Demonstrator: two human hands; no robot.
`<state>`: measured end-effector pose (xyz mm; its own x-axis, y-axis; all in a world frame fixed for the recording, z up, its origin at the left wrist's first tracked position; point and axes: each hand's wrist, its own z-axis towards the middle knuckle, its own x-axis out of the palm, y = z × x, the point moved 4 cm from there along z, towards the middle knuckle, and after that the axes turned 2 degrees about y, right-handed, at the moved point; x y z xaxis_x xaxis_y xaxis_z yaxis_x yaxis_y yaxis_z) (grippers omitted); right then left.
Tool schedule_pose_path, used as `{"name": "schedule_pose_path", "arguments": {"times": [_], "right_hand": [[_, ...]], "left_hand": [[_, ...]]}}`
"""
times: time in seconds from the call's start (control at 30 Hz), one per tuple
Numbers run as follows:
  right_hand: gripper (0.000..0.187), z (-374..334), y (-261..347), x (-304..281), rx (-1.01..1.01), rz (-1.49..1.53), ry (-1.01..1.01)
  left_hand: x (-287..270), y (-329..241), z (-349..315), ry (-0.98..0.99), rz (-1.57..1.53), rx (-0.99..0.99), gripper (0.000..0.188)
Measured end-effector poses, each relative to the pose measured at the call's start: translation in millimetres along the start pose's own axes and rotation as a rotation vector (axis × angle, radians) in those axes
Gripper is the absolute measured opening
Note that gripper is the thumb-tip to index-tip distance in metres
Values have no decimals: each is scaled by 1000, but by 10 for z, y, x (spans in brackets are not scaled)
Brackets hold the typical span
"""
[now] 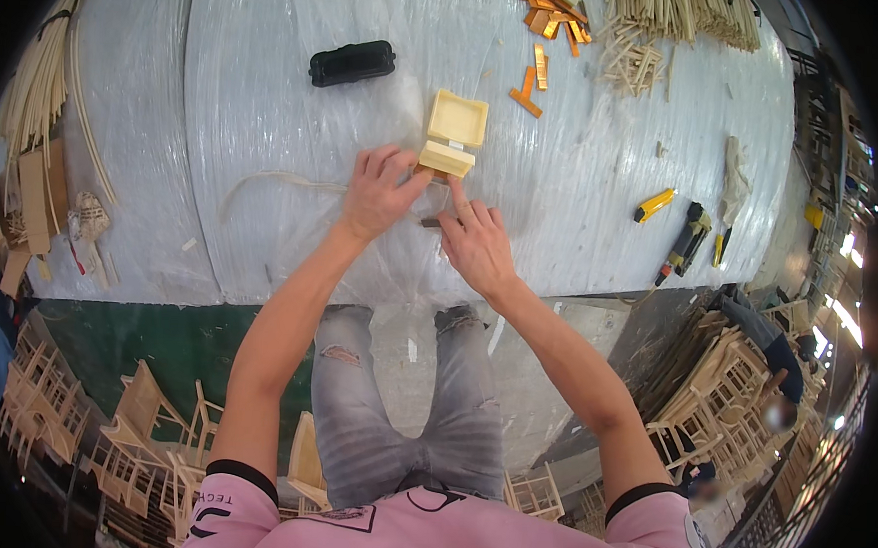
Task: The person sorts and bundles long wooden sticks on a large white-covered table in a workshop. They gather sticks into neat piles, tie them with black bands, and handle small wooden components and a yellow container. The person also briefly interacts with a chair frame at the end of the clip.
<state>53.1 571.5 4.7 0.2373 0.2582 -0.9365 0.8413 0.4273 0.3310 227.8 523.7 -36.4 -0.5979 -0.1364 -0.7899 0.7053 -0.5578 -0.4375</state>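
Observation:
A small cream piece like a miniature chair (458, 118) lies on the plastic-covered table, with a shallow rimmed panel and a narrower block below it. Along its near edge runs a copper-coloured strip (431, 171). My left hand (376, 191) is closed, its thumb and fingertips at the strip's left end. The index finger of my right hand (477, 244) stretches to the strip's right end. Its other fingers curl round a small dark flat tool (429, 223), whose end sticks out to the left; the rest is hidden. A pale thin strand (284, 177) lies left of my left hand.
A black case (351, 64) lies farther back. Copper-coloured strips (542, 24) and bundled pale sticks (681, 12) are at the back right. A yellow tool (655, 205) and a power tool (688, 238) lie right. Cane bundles (37, 90) stand left; wooden chairs (144, 413) crowd behind me.

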Motion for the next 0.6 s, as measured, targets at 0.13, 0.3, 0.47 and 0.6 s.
{"name": "schedule_pose_path", "arguments": {"times": [0.13, 0.3, 0.47, 0.6], "right_hand": [[12, 44, 17, 57, 65, 1, 32], [10, 156, -16, 37, 67, 84, 135], [8, 322, -73, -99, 43, 37, 260], [7, 392, -109, -232, 28, 46, 275]], "left_hand": [[-11, -8, 27, 6, -22, -4, 32], [10, 30, 52, 47, -63, -2, 30], [28, 53, 69, 75, -82, -15, 30], [40, 49, 43, 85, -67, -45, 29]]}}
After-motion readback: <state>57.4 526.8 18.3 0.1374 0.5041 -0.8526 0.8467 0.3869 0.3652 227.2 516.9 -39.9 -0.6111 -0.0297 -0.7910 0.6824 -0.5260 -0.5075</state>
